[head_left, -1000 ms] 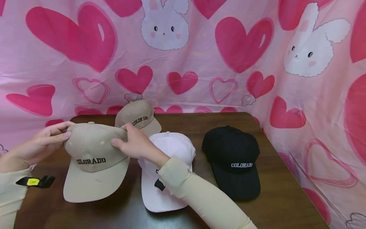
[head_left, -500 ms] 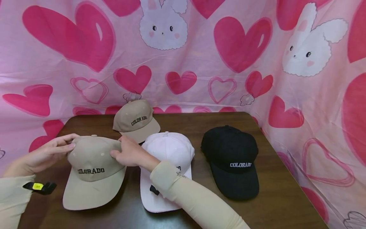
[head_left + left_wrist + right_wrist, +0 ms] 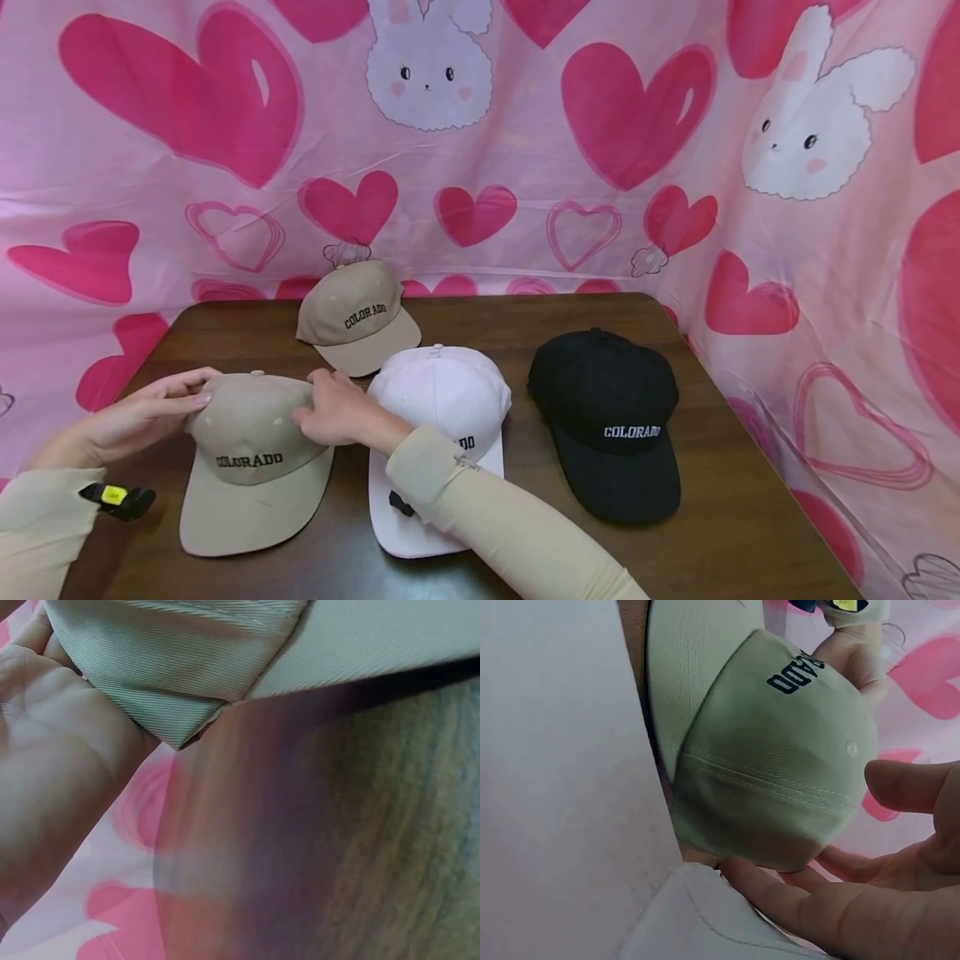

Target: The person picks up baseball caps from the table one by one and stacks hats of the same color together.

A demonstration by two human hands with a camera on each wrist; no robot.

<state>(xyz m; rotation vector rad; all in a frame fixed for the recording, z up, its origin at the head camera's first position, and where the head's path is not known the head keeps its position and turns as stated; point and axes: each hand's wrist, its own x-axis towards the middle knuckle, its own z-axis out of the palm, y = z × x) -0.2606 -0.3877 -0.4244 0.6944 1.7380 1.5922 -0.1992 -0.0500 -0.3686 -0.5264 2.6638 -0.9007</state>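
A beige baseball cap (image 3: 255,433) lettered COLORADO is held between both hands at the left of the table, brim toward me. My left hand (image 3: 150,412) grips its left side, thumb in front. On the opposite side, my right hand (image 3: 341,412) has its thumb at the crown and its fingers behind. The right wrist view shows those fingers (image 3: 772,896) along the crown's edge. In the left wrist view the cap's lower edge (image 3: 172,712) overhangs the wood; whether it touches the table is unclear. A white cap (image 3: 442,392) lies partly beneath my right forearm.
Behind stands another beige cap (image 3: 352,308), turned slightly right. A black cap (image 3: 603,392) sits right of the white one. All are on a dark wooden table (image 3: 750,533). A pink heart-patterned cloth (image 3: 517,158) hangs behind and along the sides.
Both hands have lowered the front beige cap toward the table, shifting it slightly right over the last half second. The other caps have stayed in place.
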